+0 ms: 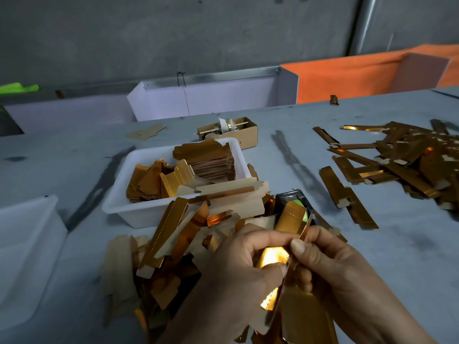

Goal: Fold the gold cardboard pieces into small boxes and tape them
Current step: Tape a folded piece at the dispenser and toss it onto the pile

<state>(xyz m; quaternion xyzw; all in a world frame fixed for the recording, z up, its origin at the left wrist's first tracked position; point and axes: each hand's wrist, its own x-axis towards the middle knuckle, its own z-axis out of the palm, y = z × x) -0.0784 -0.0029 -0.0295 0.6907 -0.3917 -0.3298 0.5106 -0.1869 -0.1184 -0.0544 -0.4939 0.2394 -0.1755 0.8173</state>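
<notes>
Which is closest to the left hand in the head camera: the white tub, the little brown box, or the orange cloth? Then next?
From the left hand:
1. White tub, just beyond it, left.
2. Brown box, behind the tub.
3. Orange cloth, far back, right.

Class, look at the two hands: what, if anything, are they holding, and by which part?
Both hands hold one gold cardboard piece. The left hand grips its left side; the right hand pinches its upper right edge between thumb and fingers.

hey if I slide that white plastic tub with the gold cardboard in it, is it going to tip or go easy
The white tub is low and wide with a flat base, so it should probably slide rather than tip. The stacked cardboard blanks fill only part of it, so it is likely light. Loose gold pieces lean against its near edge and may get dragged along or shoved.
</notes>
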